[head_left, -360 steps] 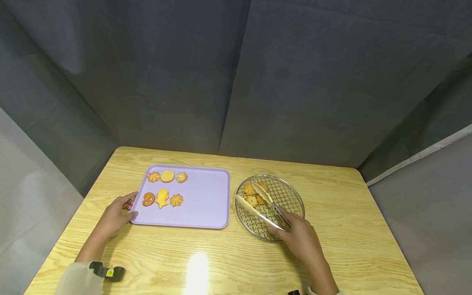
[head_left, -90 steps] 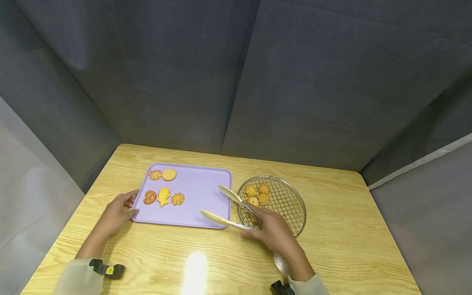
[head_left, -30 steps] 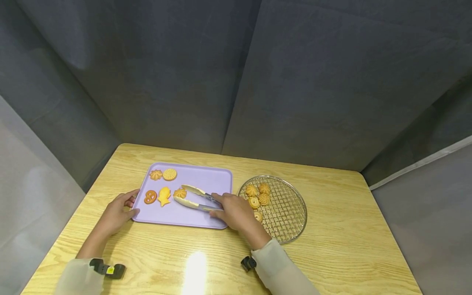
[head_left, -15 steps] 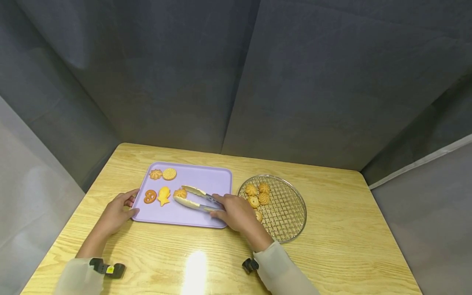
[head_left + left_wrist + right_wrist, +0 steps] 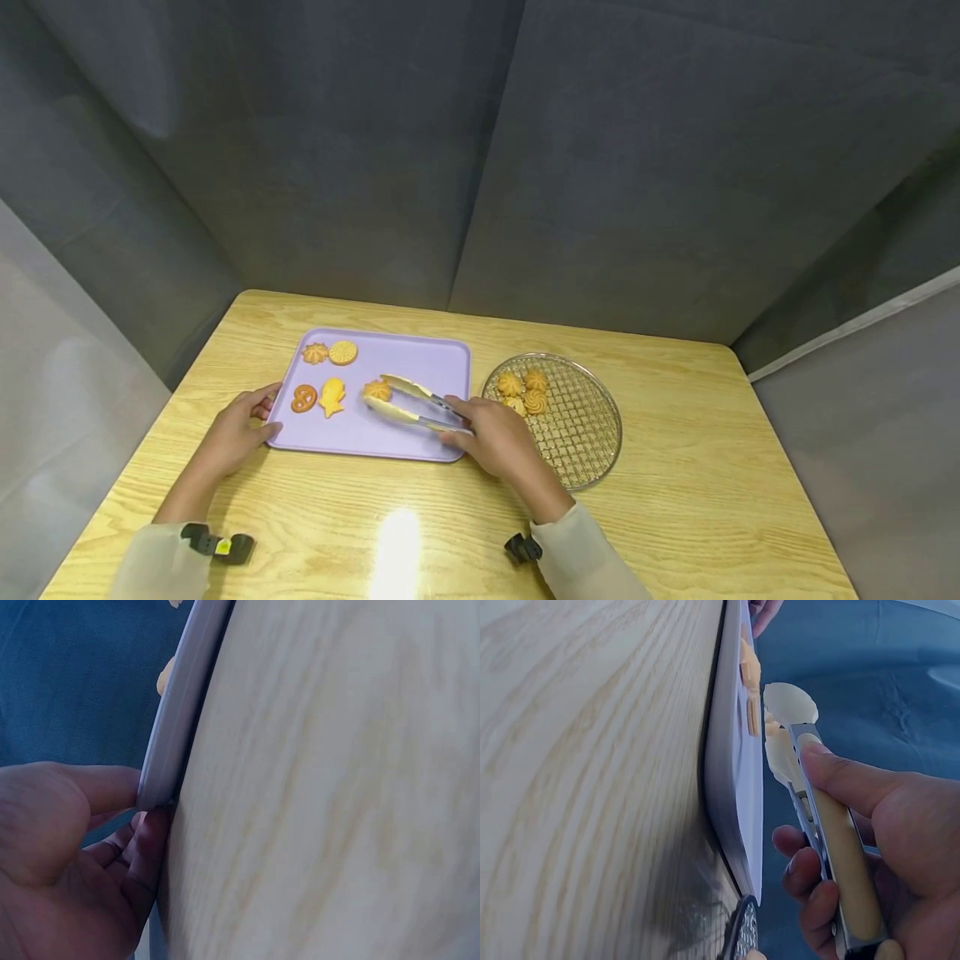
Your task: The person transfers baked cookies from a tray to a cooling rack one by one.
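My left hand [image 5: 231,435] pinches the left edge of a lilac tray [image 5: 427,360]; the left wrist view has the fingers on both sides of its rim [image 5: 161,769]. My right hand [image 5: 497,435] grips tongs [image 5: 393,412] over the tray. Between the tong tips is a flower-shaped cookie [image 5: 376,390]; in the right wrist view the tips appear just above the tray surface. Left of it lie a fish-shaped cookie [image 5: 332,397] and a pretzel cookie [image 5: 303,398]. Farther back are another flower-shaped cookie [image 5: 315,353] and a round cookie [image 5: 343,352].
A round wire rack [image 5: 585,429] stands right of the tray with several cookies, among them a swirl cookie [image 5: 536,402]. My right hand and wrist cover its front left part. The wooden table [image 5: 712,483] is backed by dark grey curtains [image 5: 600,208].
Twelve seconds ago a third cookie lay in the tray's back row; by three seconds ago it was gone. The tongs have closed in on the flower-shaped cookie, and both have just shifted slightly right.
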Available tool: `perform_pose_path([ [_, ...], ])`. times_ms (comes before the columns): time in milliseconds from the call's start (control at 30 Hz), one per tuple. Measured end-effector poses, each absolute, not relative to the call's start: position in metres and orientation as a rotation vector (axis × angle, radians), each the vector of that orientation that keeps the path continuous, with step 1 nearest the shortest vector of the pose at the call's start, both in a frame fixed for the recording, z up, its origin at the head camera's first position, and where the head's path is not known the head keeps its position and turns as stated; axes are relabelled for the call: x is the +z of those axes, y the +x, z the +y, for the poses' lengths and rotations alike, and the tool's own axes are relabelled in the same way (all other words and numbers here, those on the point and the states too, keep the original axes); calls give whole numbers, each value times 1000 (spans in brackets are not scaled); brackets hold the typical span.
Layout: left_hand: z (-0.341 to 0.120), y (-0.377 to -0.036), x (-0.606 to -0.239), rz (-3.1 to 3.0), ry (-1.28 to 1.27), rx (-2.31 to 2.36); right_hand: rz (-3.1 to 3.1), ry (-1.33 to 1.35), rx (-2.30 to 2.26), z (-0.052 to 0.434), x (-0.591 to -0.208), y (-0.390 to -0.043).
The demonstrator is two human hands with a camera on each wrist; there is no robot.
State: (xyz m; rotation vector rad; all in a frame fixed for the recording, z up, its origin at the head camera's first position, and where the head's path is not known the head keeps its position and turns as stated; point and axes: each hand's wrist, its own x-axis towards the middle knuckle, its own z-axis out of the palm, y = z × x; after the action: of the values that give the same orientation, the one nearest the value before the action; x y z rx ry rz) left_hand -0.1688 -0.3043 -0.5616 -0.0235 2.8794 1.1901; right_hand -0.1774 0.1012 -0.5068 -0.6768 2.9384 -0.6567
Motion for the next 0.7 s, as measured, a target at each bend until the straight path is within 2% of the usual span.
perform_pose_path([
  [700,-305,-169,-561,2890,-16,1180,3023,-589,-743,144,-508,-146],
])
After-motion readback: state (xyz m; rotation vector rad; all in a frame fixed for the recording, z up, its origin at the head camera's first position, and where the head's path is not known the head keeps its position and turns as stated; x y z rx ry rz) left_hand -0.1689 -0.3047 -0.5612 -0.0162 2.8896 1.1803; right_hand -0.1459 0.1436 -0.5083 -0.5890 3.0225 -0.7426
